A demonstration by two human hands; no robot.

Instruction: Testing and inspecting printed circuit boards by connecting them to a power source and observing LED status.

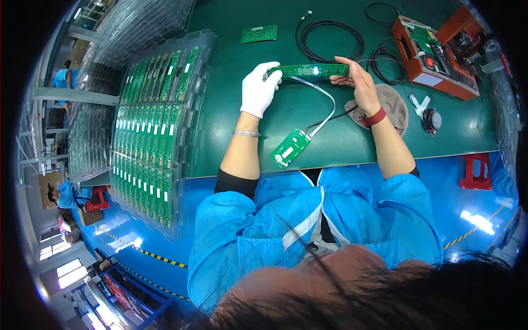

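Between my two hands is a long, narrow green display circuit board (308, 70) with lit white segments and a bright spot near its middle. My left hand (259, 91), in a white glove, grips its left end. My bare right hand (357, 83) has its thumb and fingers around the right end. A white ribbon cable (329, 102) runs from the board's underside down to a smaller green circuit board (291, 148) lying near the table's front edge. A black cable also joins that smaller board. Under my right wrist lies a beige cloth item (391, 107).
Clear plastic trays (184, 118) on the left hold many rows of green boards. Another green board (259, 34) lies at the back. A coiled black cable (333, 41) sits behind my hands. To the right stand an orange-red device (434, 58) and a small round speaker-like part (433, 119).
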